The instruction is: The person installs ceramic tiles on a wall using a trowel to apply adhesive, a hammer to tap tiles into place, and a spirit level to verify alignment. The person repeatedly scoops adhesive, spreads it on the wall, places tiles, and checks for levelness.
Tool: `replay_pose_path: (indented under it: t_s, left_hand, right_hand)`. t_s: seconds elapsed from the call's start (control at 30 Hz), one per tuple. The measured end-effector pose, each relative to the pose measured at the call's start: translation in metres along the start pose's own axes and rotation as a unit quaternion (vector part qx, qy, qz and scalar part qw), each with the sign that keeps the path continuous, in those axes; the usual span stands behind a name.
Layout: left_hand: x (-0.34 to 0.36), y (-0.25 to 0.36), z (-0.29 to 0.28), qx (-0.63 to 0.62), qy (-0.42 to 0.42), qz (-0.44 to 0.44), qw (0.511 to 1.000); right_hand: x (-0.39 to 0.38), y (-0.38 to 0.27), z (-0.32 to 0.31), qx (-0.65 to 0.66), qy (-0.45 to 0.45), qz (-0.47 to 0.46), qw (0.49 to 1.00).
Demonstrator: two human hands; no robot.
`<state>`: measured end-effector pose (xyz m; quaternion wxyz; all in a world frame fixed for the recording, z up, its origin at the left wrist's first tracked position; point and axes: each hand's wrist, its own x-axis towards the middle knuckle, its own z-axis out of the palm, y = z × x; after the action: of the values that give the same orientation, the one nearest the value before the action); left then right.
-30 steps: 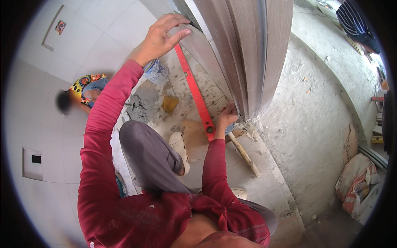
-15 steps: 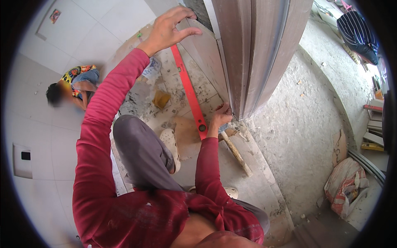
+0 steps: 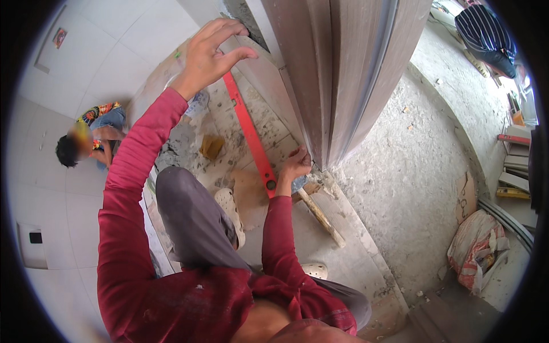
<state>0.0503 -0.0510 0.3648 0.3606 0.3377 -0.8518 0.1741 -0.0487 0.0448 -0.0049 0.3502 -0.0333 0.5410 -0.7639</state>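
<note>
Currently, left hand [image 3: 214, 54] upper left of centre, fingers wide beside grey panel [image 3: 269, 81], upper centre. Right hand [image 3: 295, 164] mid-frame at panel's lower end, finger closure cannot be told; red level [image 3: 250, 131] mid-frame.

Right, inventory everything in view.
Tall frame: one, brown, top centre
Panel: one, pale grey, left of frame
Spirit level: one, red, left of panel
Tool: one, tan handle, below frame
Spongelike block: one, yellow, left of spirit level
Sack: one, white and red, lower right
Cardboard: at least one, brown, above sack
Long strips: several, grey, above sack
Stacked pieces: several, mixed colours, right edge
Coworkers: two, multicoloured and striped tops, left and upper right
Wall recesses: two, pale, left
Clogs: two, cream, lower centre
Trousers: one pair, grey, lower centre
Shirt: one, red, bottom
Left hand: one, bare, near panel's far end
Right hand: one, bare, at panel's near end
</note>
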Motion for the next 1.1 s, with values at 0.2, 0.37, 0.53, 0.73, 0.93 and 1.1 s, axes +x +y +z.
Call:
replay_pose_path:
  t_s: [0.2,0.37,0.53,0.73,0.93,1.1]
  left_hand:
    - [-0.018,0.002,0.003,-0.009,0.023,-0.062,0.998]
    - [-0.148,-0.006,0.074,-0.404,0.123,-0.351,0.835]
    - [-0.328,0.046,0.195,-0.495,-0.124,-0.608,0.608]
    - [-0.261,0.080,0.249,-0.647,-0.071,-0.621,0.438]
    - [-0.255,0.077,0.240,-0.640,-0.053,-0.629,0.438]
    - [-0.261,0.070,0.236,-0.624,-0.094,-0.650,0.423]
  right_hand:
    - [-0.004,0.008,0.000,-0.014,-0.018,0.008,1.000]
    - [0.008,0.014,0.000,0.022,-0.025,-0.012,0.999]
    - [-0.010,0.021,-0.002,-0.008,-0.068,-0.007,0.998]
    - [0.007,0.004,-0.013,-0.058,-0.068,-0.048,0.995]
    - [-0.001,0.001,-0.006,-0.147,-0.038,-0.071,0.986]
    - [-0.007,0.003,-0.003,-0.194,-0.030,-0.086,0.977]
